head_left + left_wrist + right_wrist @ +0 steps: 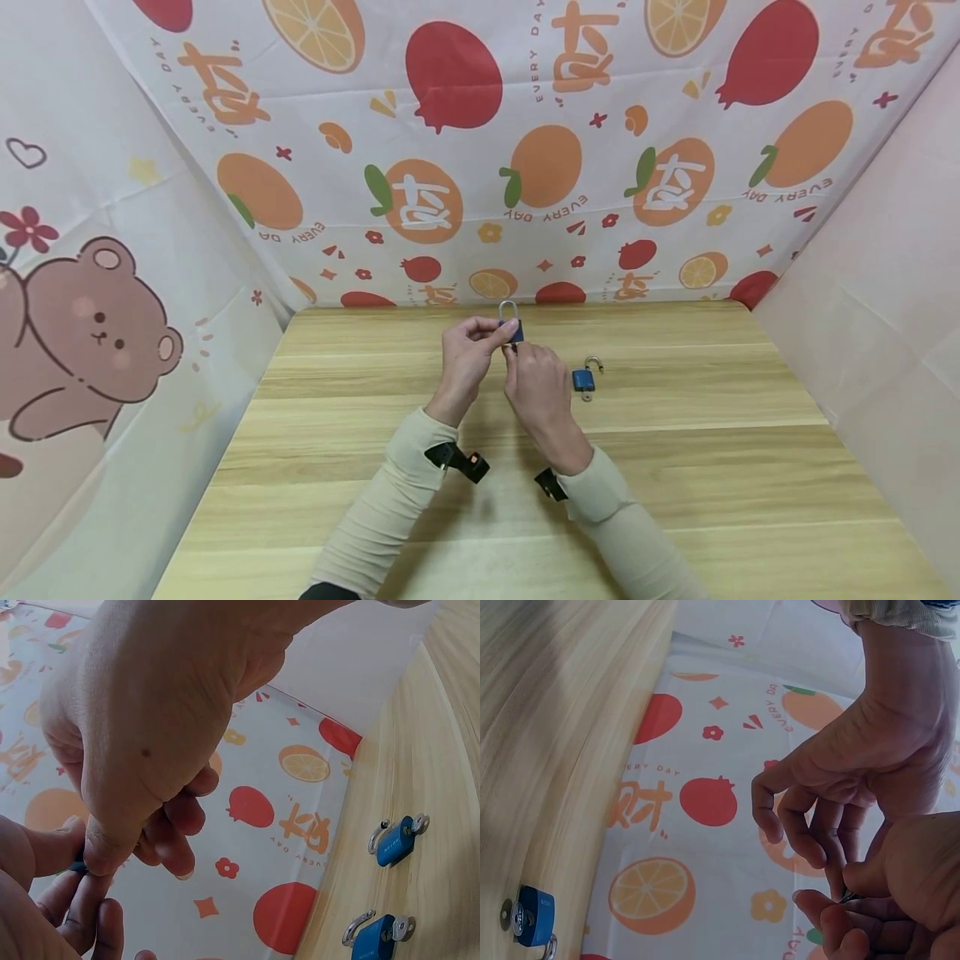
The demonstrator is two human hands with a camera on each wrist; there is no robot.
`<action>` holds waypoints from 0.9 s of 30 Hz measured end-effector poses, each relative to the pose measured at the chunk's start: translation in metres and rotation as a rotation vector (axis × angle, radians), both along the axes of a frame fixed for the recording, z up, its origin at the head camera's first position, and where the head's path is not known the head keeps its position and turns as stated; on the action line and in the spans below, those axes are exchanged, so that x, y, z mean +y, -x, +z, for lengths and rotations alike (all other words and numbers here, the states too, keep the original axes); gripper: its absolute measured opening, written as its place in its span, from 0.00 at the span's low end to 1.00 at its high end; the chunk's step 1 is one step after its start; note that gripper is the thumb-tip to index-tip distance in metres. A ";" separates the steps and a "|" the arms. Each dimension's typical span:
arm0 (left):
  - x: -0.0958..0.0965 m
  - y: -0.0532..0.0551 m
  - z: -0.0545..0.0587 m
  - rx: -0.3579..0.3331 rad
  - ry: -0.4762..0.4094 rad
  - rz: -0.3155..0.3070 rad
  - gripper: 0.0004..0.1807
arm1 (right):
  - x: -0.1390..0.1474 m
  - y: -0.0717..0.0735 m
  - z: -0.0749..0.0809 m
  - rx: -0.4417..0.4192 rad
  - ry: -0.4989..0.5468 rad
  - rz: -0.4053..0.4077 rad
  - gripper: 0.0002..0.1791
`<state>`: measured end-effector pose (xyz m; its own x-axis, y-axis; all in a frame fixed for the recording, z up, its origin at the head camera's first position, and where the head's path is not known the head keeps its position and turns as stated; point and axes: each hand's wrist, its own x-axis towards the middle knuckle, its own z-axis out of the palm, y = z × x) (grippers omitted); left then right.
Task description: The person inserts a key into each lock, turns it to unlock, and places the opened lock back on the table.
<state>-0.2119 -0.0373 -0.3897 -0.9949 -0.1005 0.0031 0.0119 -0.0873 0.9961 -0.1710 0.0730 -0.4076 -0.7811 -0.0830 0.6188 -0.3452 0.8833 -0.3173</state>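
Note:
A small blue padlock [517, 332] with a silver shackle is held upright above the far part of the table. My left hand [467, 360] pinches its body between thumb and fingers, the shackle pointing up. Just under it, my right hand [538, 385] has curled fingers pinching a small key at the lock's lower end. In the right wrist view only a sliver of the key [849, 897] shows; fingers cover the rest. Most of the lock body is hidden in the left wrist view, where only a dark blue bit [78, 864] appears.
On the wooden table [675, 467], right of my hands, lies a blue padlock [583, 381] with its shackle swung open and a key in it. The left wrist view shows a second such padlock [373, 941] nearby. Printed cloth [465, 192] hangs behind the table's far edge.

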 end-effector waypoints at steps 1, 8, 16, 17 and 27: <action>0.000 0.000 0.000 -0.001 0.000 0.000 0.12 | 0.000 0.000 0.000 0.000 0.005 0.002 0.13; 0.002 0.000 -0.002 0.014 -0.013 -0.004 0.12 | 0.003 0.000 -0.002 0.010 0.051 0.027 0.12; 0.002 0.000 -0.002 0.011 -0.009 -0.010 0.13 | 0.007 0.002 -0.005 -0.006 0.133 0.038 0.13; 0.002 0.000 -0.002 0.009 -0.005 -0.010 0.13 | 0.008 0.003 -0.005 -0.006 0.142 0.040 0.13; 0.000 0.002 -0.001 -0.014 -0.007 -0.004 0.15 | 0.015 0.007 -0.006 -0.032 0.203 0.076 0.15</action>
<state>-0.2134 -0.0369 -0.3906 -0.9953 -0.0961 -0.0118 -0.0027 -0.0947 0.9955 -0.1783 0.0878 -0.4136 -0.7968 -0.0190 0.6040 -0.3957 0.7718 -0.4978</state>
